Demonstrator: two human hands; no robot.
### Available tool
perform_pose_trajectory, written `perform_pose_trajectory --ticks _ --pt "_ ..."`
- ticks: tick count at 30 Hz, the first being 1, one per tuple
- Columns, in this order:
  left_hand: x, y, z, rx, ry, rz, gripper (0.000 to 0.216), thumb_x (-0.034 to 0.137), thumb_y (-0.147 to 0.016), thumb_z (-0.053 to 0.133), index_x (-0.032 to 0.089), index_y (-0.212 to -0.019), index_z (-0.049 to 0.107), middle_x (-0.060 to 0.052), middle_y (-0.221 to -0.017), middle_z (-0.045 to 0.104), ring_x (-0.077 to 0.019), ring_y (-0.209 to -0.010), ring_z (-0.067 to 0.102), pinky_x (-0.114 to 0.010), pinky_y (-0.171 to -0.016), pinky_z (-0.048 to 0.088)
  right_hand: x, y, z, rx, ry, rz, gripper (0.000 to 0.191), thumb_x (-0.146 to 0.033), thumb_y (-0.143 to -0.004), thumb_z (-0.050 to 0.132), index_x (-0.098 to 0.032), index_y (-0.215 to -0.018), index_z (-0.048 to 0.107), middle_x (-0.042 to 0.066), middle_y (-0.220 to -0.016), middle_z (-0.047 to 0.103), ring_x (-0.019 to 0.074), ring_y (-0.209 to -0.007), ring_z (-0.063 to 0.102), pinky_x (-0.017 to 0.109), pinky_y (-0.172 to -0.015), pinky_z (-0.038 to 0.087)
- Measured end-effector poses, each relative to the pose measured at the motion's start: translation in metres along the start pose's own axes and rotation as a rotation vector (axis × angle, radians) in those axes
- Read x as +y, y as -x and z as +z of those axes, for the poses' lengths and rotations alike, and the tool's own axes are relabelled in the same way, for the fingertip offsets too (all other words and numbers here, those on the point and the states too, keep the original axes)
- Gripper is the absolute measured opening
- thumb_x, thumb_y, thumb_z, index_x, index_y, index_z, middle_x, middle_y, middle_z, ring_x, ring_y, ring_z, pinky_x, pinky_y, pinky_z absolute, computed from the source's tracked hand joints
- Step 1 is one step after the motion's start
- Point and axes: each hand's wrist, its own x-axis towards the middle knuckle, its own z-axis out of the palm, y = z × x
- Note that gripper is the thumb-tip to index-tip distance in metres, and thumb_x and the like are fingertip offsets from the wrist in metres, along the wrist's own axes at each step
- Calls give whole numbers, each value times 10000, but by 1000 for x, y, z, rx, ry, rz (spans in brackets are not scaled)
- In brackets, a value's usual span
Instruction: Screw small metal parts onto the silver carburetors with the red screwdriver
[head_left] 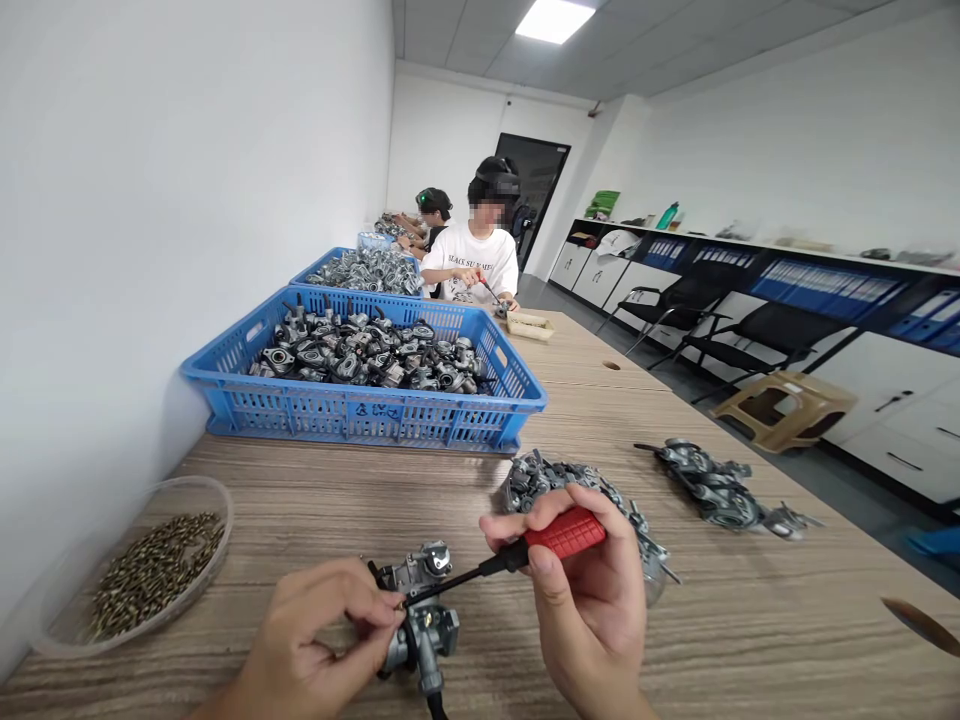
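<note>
Red-handled screwdriver (525, 545) in right hand (592, 610), left hand (315, 640) steadying carburetor (424, 610)

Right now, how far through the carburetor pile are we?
Done, apparently: a few carburetors lie set aside at the right. In hand: left hand steadies one carburetor while right hand drives a red-handled screwdriver. Left: a full blue crate and a bowl of screws.
</note>
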Motion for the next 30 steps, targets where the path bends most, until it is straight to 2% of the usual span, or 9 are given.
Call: perform_pose_trajectory --ticks 6,10,14,17,22,24,26,30 --pt "-1 0 1 -1 -22 19 227 -33 -875 718 193 -888 744 -15 -718 753 -134 -624 774 -221 -727 716 -4 -1 -1 -96 80 -110 453 -185 -1082 612 -397 -1470 516 12 -989 727 224 -738 806 424 -700 683" --pt "-2 0 0 6 -54 19 227 -25 -884 715 200 -902 747 -25 -735 784 -156 -669 816 -204 -721 702 -3 0 -7 -187 101 -177 489 -205 -1072 608 -396 -1504 479 56 -1022 763 255 -806 763 447 -702 654" --pt "-5 3 0 17 -79 22 223 -8 -897 723 213 -914 745 -26 -768 814 -178 -707 834 -218 -700 692 -1 2 -11 -174 155 -139 504 -205 -1075 593 -391 -1521 450 59 -1039 767 268 -864 740 469 -773 616" --pt "-4 -1 0 42 -95 -8 208 11 -915 737 218 -897 753 -15 -794 824 -175 -727 831 -217 -687 670 -5 -6 -11 -201 223 -196 573 -146 -1044 616 -379 -1533 429 47 -1044 765 257 -858 730 456 -778 599" --pt "8 -33 2 64 -167 -104 143 102 -931 778 237 -948 820 2 -806 844 -158 -662 763 -245 -656 623 -42 -47 -6 -317 338 -355 671 -60 -978 641 -369 -1530 417 29 -1071 733 254 -878 731 461 -780 600" --pt "13 -49 6 85 -192 -139 320 104 -894 811 274 -1165 833 18 -870 881 -161 -684 754 -262 -678 620 -63 -68 0 -377 413 -426 679 -39 -948 664 -344 -1515 448 30 -1083 711 249 -895 728 463 -816 595" --pt "16 -60 11 108 -210 -137 404 109 -892 811 304 -1245 822 22 -907 887 -175 -730 729 -263 -646 581 -83 -87 5 -423 459 -471 666 -48 -947 680 -320 -1509 450 33 -1074 695 248 -912 720 450 -827 593" --pt "15 -62 22 137 -209 -106 183 139 -913 825 285 -1017 858 -5 -874 854 -219 -859 677 -255 -597 519 -104 -106 10 -581 601 -434 579 -148 -1025 665 -293 -1527 415 41 -1083 661 229 -865 709 389 -734 591"
